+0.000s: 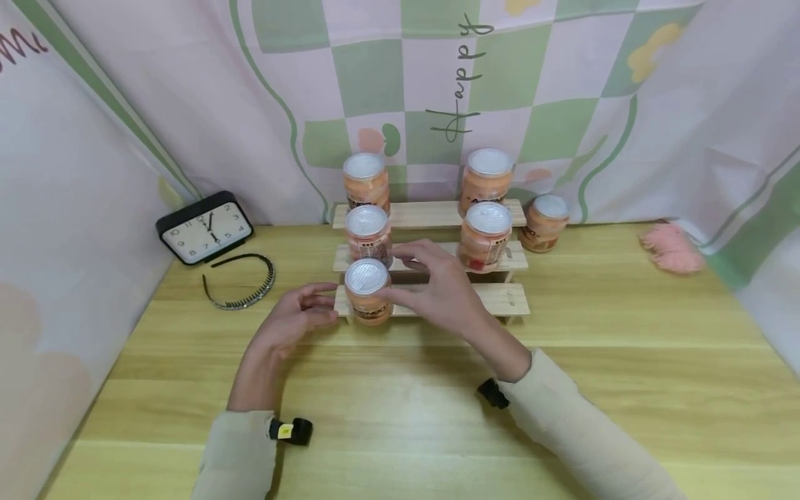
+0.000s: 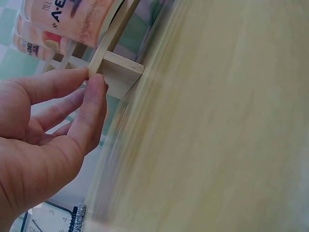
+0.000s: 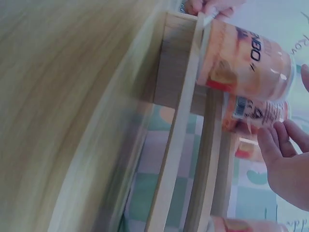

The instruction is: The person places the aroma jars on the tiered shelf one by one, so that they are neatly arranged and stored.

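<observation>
A three-step wooden display rack (image 1: 500,298) stands on the table, bearing several peach-coloured cans with silver lids. My left hand (image 1: 296,316) pinches the left end of the lowest step between thumb and fingertips, as the left wrist view shows. On that step's left end stands the front can (image 1: 369,305), upright. Beside it is my right hand (image 1: 440,288), fingers spread, thumb by the lid's rim. Its fingertips (image 3: 265,137) reach toward the middle-step can (image 3: 246,116) behind. In the right wrist view a gap shows between the thumb and the front can.
Further cans stand on the rack's right side, one on the middle step (image 1: 484,243) and one on the top step (image 1: 486,184). Another can (image 1: 545,226) sits on the table right of the rack. A black clock (image 1: 206,226), a headband (image 1: 250,295) and a pink fluffy item (image 1: 671,248) lie about.
</observation>
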The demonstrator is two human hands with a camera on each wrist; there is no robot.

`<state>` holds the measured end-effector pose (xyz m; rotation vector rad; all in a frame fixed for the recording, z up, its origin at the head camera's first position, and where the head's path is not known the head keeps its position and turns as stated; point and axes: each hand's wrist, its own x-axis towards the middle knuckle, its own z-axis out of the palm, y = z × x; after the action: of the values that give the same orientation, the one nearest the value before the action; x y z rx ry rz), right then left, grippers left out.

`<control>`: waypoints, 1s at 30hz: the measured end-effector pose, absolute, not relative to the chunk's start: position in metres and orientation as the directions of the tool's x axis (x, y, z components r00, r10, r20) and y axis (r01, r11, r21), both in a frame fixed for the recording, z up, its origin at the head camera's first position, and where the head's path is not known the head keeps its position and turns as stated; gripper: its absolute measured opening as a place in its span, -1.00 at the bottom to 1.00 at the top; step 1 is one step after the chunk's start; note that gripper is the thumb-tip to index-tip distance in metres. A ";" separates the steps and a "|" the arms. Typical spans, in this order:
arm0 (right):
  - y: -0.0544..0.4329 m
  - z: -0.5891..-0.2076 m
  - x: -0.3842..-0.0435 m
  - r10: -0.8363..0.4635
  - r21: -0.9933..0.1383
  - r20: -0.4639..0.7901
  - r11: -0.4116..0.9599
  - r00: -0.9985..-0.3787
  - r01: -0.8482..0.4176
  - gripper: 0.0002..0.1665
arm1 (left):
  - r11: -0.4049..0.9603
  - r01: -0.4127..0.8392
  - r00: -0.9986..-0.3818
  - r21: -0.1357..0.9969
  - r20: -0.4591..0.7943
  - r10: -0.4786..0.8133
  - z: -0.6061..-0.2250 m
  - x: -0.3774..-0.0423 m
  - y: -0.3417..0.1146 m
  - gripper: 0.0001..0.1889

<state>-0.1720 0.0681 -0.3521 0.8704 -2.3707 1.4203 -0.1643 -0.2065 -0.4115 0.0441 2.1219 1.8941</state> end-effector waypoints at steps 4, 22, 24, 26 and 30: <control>0.079 -0.347 -0.171 -0.334 -0.722 0.531 0.303 -0.779 -0.622 -0.36 | 0.134 -0.174 -0.955 0.976 -0.200 0.217 -0.412 -0.164 -0.207 -0.38; 0.127 -0.323 -0.164 -0.137 -0.750 0.584 0.286 -0.800 -0.596 -0.57 | 0.141 -0.179 -0.954 0.974 -0.206 0.216 -0.408 -0.163 -0.206 -0.39; 0.132 -0.320 -0.166 -0.121 -0.749 0.600 0.262 -0.791 -0.609 -0.58 | 0.140 -0.181 -0.954 0.974 -0.208 0.216 -0.409 -0.163 -0.206 -0.39; 0.136 -0.317 -0.167 -0.110 -0.752 0.609 0.236 -0.786 -0.615 -0.58 | 0.139 -0.181 -0.954 0.974 -0.209 0.217 -0.409 -0.163 -0.206 -0.39; 0.142 -0.310 -0.168 -0.088 -0.761 0.613 0.203 -0.785 -0.617 -0.61 | 0.138 -0.180 -0.954 0.974 -0.207 0.218 -0.409 -0.164 -0.206 -0.39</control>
<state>-0.1681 0.1423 -0.3104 0.6551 -2.0456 1.6131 -0.1639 -0.2060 -0.4093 0.0371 2.1214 1.8837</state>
